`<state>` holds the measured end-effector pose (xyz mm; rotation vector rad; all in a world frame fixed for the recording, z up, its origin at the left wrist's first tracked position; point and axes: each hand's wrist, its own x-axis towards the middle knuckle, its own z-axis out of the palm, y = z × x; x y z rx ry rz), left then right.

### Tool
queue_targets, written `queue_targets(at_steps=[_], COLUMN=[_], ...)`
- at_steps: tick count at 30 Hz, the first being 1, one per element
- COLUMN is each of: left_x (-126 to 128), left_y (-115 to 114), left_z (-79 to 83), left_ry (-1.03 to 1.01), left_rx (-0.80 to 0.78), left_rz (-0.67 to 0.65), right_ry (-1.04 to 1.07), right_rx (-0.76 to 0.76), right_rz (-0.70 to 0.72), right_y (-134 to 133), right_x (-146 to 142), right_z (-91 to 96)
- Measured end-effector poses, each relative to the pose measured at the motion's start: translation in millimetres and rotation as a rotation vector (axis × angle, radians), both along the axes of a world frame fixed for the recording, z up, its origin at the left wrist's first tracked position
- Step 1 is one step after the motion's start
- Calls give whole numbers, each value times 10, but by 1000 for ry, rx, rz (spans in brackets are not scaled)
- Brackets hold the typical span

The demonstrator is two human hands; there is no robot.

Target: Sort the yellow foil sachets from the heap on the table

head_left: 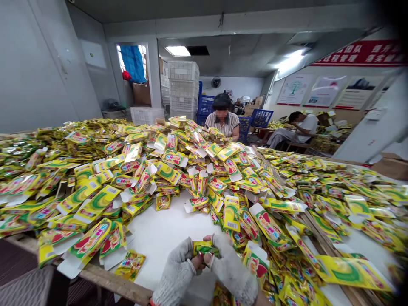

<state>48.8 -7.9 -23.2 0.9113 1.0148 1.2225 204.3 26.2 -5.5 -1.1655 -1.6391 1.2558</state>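
Pack point(204, 247): yellow-green, lower centre of frame, over white tabletop point(153, 229)
Left hand point(179, 265): gloved, pinching its left end
Right hand point(232, 265): gloved, pinching its right end
Printed cartons point(98, 205): heaped across mid-frame

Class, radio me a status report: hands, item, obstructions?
Left hand and right hand: both on yellow-green pack. Pack partly hidden by fingers. Yellow boxes crowd right hand.

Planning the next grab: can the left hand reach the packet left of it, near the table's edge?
Probably yes: bare white tabletop separates the left hand from that packet, though that hand holds a small pack.
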Motion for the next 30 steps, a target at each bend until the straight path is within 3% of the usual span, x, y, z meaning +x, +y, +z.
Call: queue_targets(at_steps=[3, 7, 9, 12, 14, 18, 19, 21, 23, 26, 30], left_x=[111, 360, 558, 834, 884, 503, 347, 55, -142, -208, -67], left_y=[118, 508, 753, 1029, 1080, 831, 724, 507, 330, 201, 231], left_z=[48, 247, 347, 456, 493, 463, 434, 360, 278, 201, 272], left_ry=[94, 586, 775, 816, 816, 964, 1166, 1490, 1632, 1633, 1636], left_rx=[10, 227, 250, 220, 238, 328, 417, 448, 420, 345, 314], left_rz=[-37, 121, 152, 104, 85, 127, 128, 68, 17, -3, -99], right_ry=[81, 272, 362, 462, 530, 629, 611, 489, 314, 145, 172], right_rx=[-129, -84, -51, -71, -108, -172, -192, -203, -147, -64, -114], right_rz=[-132, -427, -552, -678, -672, -508, -470, -401, -356, -315, -278], right_y=[111, 320, 413, 494, 504, 457, 440, 400, 354, 283, 240], right_x=[133, 513, 689, 844, 881, 837, 801, 699, 573, 389, 247], right_z=[122, 437, 540, 534, 464, 356, 345, 331, 317, 295, 270])
